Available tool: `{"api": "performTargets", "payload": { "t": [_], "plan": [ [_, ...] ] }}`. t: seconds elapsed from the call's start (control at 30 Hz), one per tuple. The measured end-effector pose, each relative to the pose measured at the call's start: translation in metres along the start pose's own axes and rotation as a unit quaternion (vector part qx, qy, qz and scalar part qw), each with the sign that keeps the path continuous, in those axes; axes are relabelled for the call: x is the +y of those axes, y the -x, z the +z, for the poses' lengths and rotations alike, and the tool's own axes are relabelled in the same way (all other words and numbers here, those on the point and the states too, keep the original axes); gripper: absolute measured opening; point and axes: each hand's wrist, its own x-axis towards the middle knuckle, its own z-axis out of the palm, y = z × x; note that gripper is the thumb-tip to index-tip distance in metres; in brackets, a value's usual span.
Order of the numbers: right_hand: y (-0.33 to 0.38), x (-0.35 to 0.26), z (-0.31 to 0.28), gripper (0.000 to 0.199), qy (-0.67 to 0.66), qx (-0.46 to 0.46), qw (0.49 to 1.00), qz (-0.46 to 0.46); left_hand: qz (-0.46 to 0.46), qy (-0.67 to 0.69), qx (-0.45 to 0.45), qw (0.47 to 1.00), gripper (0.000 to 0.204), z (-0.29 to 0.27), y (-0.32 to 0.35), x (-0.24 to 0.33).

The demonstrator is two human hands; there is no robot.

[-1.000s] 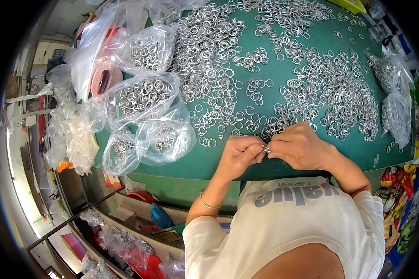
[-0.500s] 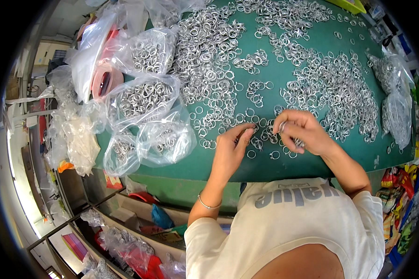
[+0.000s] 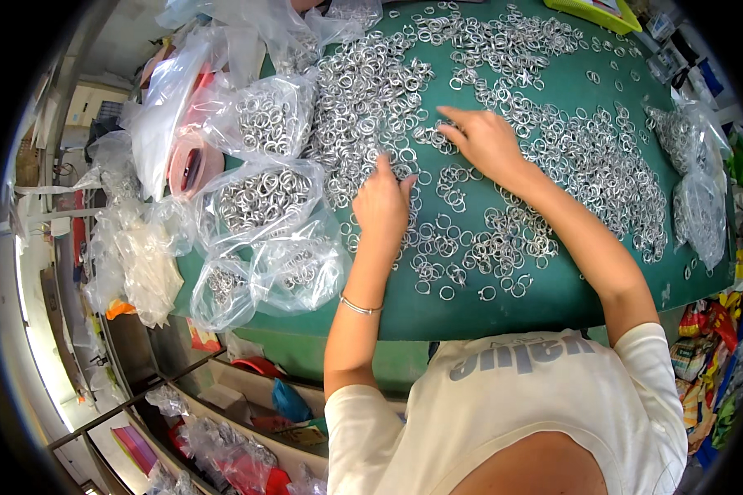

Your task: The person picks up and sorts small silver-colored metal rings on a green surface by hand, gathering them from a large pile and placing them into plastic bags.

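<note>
Silver metal rings cover much of the green tabletop (image 3: 404,309). My left hand (image 3: 380,202) lies at the near edge of the large left ring pile (image 3: 359,99). Its index finger points into the rings and its thumb is apart, with nothing visible in it. My right hand (image 3: 489,147) reaches over a small cluster of rings (image 3: 431,136) in the middle, its thumb and fingers apart. Another small ring group (image 3: 452,188) sits nearer to me, and a loose ring heap (image 3: 512,239) lies below my right forearm. The right ring pile (image 3: 611,173) spreads beyond that forearm.
Clear plastic bags holding rings (image 3: 264,198) stand along the table's left side, beside a pink tape roll (image 3: 194,161). More bagged rings (image 3: 702,210) lie at the right edge. A yellow-green basket (image 3: 598,12) is at the far right corner. Below left is an open drawer (image 3: 248,404).
Both hands have left the near rings and moved farther away, the left one also leftward to the left pile. The right hand's curled fingers have opened out; a ring heap shows where it was.
</note>
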Motion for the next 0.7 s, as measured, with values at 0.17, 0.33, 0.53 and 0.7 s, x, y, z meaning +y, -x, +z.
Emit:
{"api": "performTargets", "payload": {
  "t": [0.17, 0.33, 0.53, 0.7],
  "plan": [
    [0.013, -0.001, 0.001, 0.022, 0.102, -0.143, 0.984, -0.034, 0.075, 0.05, -0.061, 0.994, 0.026, 0.002, 0.021, 0.007],
    [0.038, -0.011, -0.055, 0.017, 0.006, -0.313, 0.949, -0.022, 0.087, 0.23, -0.196, 0.949, 0.018, -0.015, 0.033, 0.0],
    [0.033, 0.019, -0.079, 0.016, -0.155, -0.433, 0.888, 0.006, -0.089, 0.455, -0.153, 0.873, 0.011, -0.016, 0.023, -0.011],
    [0.02, 0.025, -0.098, 0.018, -0.159, -0.529, 0.833, 0.035, -0.029, 0.295, -0.137, 0.945, 0.017, -0.019, 0.021, -0.011]
  ]
}}
